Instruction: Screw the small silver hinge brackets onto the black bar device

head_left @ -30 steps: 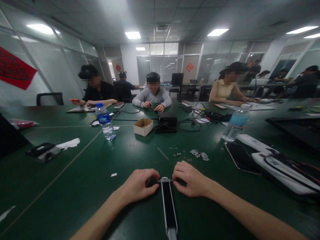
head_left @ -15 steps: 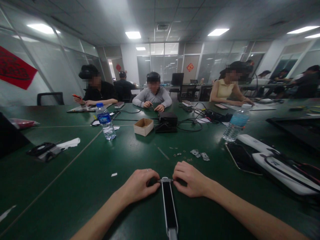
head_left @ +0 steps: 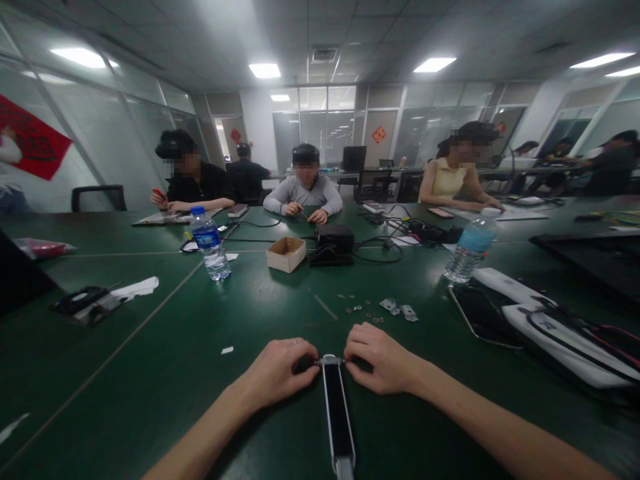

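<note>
A long narrow bar (head_left: 339, 413) with a black face and silver-white edges lies on the green table, pointing away from me. Across its far end sits a small metal crosspiece (head_left: 331, 361) with a thin, screw-like pin sticking out on either side. My left hand (head_left: 283, 372) is closed, thumb and fingers pinching the left pin. On the other side my right hand (head_left: 376, 360) pinches the right pin the same way. The fingertips hide most of both pins. Just beyond my right hand lie several small rings (head_left: 379, 320) and bent metal brackets (head_left: 399, 309).
An open cardboard box (head_left: 286, 255) stands beside a black device (head_left: 332, 245). Water bottles stand left (head_left: 211, 243) and right (head_left: 470, 247). A phone (head_left: 483, 317) and a white device (head_left: 565, 340) lie at right. Co-workers sit across the table, among them a person in grey (head_left: 303, 190).
My hands keep the same pinch on the pins, with no visible movement. The view has shifted slightly. Part of a person has appeared at the far left edge.
</note>
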`<state>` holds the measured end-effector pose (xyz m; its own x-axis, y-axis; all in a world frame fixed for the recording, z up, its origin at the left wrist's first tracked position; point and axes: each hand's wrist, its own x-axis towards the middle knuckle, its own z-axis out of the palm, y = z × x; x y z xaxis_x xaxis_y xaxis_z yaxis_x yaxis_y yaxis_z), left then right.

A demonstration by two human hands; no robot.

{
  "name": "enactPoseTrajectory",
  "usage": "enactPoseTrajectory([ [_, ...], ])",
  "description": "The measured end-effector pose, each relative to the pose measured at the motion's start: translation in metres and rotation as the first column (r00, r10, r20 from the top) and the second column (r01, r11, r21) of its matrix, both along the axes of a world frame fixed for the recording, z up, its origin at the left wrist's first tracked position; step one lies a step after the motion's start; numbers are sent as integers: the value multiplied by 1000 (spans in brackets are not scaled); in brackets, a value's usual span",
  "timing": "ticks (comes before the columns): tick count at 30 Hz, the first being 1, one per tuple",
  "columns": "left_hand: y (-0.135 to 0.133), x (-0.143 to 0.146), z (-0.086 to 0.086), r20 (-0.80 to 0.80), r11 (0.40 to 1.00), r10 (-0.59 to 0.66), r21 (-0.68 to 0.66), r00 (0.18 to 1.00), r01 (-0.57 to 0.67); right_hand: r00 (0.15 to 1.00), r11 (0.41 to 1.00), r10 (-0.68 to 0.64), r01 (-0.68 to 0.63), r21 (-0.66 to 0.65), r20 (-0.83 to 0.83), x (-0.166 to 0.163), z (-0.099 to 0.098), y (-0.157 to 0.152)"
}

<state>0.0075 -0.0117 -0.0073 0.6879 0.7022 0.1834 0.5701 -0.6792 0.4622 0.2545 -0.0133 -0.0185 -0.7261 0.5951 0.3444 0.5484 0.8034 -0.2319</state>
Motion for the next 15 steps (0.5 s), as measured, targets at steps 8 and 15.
enactPoseTrajectory([
  [8,0,0,0,3,1000,-8,11,1000,8,1000,1000,-9,9,-25,6,0,1,-1],
  [15,-1,0,1,2,1000,-15,7,1000,15,1000,1000,-7,8,-26,12,-1,1,-1],
])
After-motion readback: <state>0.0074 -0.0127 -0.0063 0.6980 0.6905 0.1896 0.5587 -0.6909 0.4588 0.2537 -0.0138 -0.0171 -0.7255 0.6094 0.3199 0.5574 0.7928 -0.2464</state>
